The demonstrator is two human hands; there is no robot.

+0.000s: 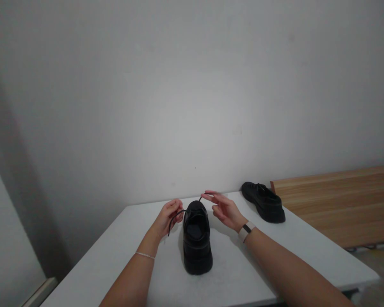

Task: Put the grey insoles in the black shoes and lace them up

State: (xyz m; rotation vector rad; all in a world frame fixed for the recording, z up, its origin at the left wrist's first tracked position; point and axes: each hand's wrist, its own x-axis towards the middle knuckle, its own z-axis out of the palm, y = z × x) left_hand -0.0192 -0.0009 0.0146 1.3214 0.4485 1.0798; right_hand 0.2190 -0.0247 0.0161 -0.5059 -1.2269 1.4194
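A black shoe [197, 256] stands on the white table with its heel toward me and its opening facing up. To its left, my left hand [170, 216] has its fingers curled closed around one end of the black shoelace [173, 216], whose tip hangs down past the palm. On the other side, my right hand [224, 209] holds the other lace end between its fingers, above the toe, with the lace rising from the shoe. The exact pinch of each hand is small and partly hidden.
A second black shoe [264, 202] sits at the table's back right. Beyond the right edge leans a wooden board [333, 204]. A pale wall [192, 106] rises behind the white table [121, 238].
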